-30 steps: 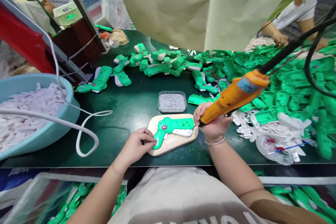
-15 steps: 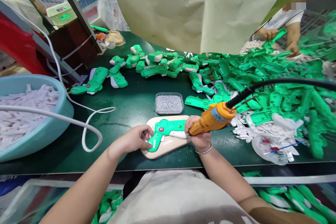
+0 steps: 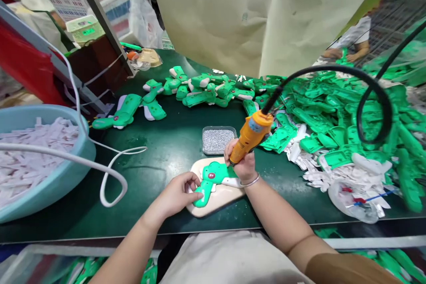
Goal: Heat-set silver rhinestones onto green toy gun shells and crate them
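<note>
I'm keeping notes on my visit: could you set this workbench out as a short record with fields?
Left hand: holds the lower end of a green-and-white toy gun
Right hand: grips a tilted orange electric screwdriver; bit hard to see
Under toy: cream board
Behind board: clear tray of small silvery pieces
Left side: blue tub of white pieces
Right side: heaped green shells

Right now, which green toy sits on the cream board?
The green toy the left hand touches at its handle; the other toys lie off the board.
</note>
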`<state>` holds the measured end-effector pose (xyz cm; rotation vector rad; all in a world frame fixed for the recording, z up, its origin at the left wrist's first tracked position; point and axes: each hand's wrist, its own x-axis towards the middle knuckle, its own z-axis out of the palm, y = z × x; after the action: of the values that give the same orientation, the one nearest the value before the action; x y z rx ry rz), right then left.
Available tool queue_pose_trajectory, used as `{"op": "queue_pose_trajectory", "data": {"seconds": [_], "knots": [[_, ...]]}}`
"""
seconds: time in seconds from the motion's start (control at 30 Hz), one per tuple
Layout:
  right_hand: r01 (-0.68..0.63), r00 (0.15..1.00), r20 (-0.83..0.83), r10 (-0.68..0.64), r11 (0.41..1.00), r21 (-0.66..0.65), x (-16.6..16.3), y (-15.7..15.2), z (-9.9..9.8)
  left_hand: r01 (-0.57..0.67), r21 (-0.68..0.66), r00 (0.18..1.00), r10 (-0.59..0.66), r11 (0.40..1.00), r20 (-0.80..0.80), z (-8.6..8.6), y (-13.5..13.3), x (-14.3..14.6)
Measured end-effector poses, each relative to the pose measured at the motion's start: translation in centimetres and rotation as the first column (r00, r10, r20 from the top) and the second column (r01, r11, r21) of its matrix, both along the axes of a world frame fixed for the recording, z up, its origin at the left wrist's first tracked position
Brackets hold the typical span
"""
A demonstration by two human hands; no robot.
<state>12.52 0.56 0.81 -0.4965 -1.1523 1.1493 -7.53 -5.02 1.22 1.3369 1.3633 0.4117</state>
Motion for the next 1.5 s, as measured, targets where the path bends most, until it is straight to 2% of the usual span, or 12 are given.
{"op": "queue_pose_trajectory", "data": {"seconds": [0.13,0.27,0.4,0.47,0.57,0.67,0.83,0.97,1.07,1.23,1.33,1.5], "knots": [[0.024,0.998,0.055,-0.023,0.999,-0.021,-0.1,-0.3,-0.8,-0.017,0.002,0.999,0.017,1.000,0.027,-0.1,0.0,-0.1],[0.054,0.994,0.095,-0.050,0.998,-0.035,0.0,-0.3,-0.2,0.010,0.027,1.000,-0.011,1.000,0.016,0.1,0.0,-0.1],[0.034,0.999,-0.018,-0.035,0.999,-0.034,0.9,-1.1,1.3,0.075,0.191,0.991,-0.052,0.979,-0.124,0.2,-0.4,0.0],[0.001,0.999,-0.039,-0.001,1.000,-0.014,1.2,-2.1,1.5,0.086,0.334,0.983,-0.024,0.939,-0.183,0.0,-0.7,0.3],[-0.014,0.999,-0.028,0.014,1.000,0.003,0.9,-3.4,0.9,0.058,0.547,0.985,0.040,0.835,-0.166,-1.0,-1.1,1.1],[0.006,1.000,-0.014,-0.006,1.000,0.007,0.3,-4.0,0.0,0.071,0.646,0.988,0.033,0.760,-0.148,-2.5,-1.6,1.9],[-0.003,1.000,0.029,0.004,1.000,-0.028,0.3,-4.0,0.0,0.045,0.684,0.985,0.081,0.728,-0.150,-4.5,-2.3,2.7],[-0.048,0.999,0.004,0.048,0.997,-0.054,-0.3,-2.9,1.3,0.001,0.703,0.987,0.110,0.711,-0.113,-5.2,-2.3,2.9],[-0.037,0.999,-0.036,0.037,0.999,-0.018,-2.1,-1.5,1.8,-0.019,0.710,0.985,0.133,0.703,-0.105,-5.4,-2.3,3.0],[-0.122,0.992,-0.018,0.121,0.989,-0.080,-5.2,-0.3,0.8,-0.047,0.683,0.977,0.175,0.729,-0.120,-5.4,-2.3,3.2],[-0.166,0.986,-0.019,0.165,0.980,-0.109,-5.5,-0.5,-0.2,-0.045,0.672,0.979,0.166,0.739,-0.117,-5.4,-2.3,3.3],[-0.153,0.988,0.009,0.155,0.982,-0.114,-5.5,-0.7,-0.8,-0.053,0.691,0.980,0.170,0.721,-0.102,-5.3,-2.3,3.5]]}}
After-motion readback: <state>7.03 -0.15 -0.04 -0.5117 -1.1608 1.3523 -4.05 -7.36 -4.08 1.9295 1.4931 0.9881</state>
